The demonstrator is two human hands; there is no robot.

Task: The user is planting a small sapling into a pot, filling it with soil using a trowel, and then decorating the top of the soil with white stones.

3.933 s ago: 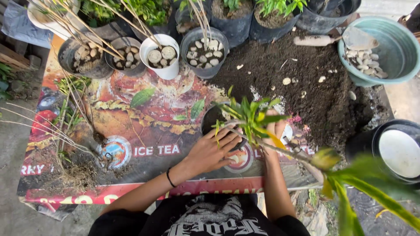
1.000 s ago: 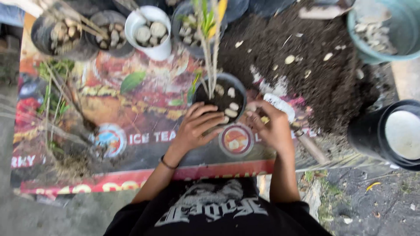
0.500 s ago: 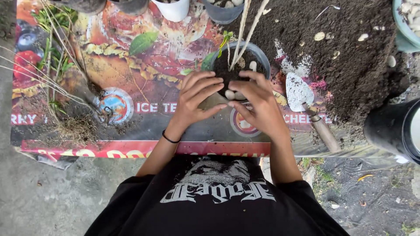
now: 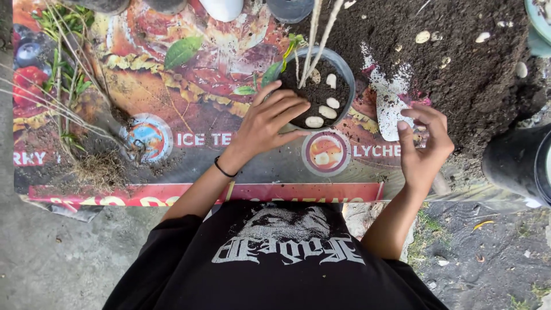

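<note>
the plastic pot (image 4: 344, 68) is grey, its soil (image 4: 313, 95) near black, dotted with white pebbles (image 4: 314, 121). the banner (image 4: 172, 86) beneath is red and orange with green leaf prints. the trowel blade (image 4: 389, 112) is silvery white, the wristband (image 4: 224, 170) black, the soil heap (image 4: 459, 63) dark brown.

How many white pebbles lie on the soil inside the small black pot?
4 white pebbles in the small black plastic pot: one near the stems, one mid-right, one below, one lowest. Others may be hidden.

The left hand (image 4: 270, 123) is covering the near rim of the small pot (image 4: 343, 69). The top edge is cutting off the plant stems (image 4: 317, 40) and a row of pots (image 4: 224, 8).
</note>
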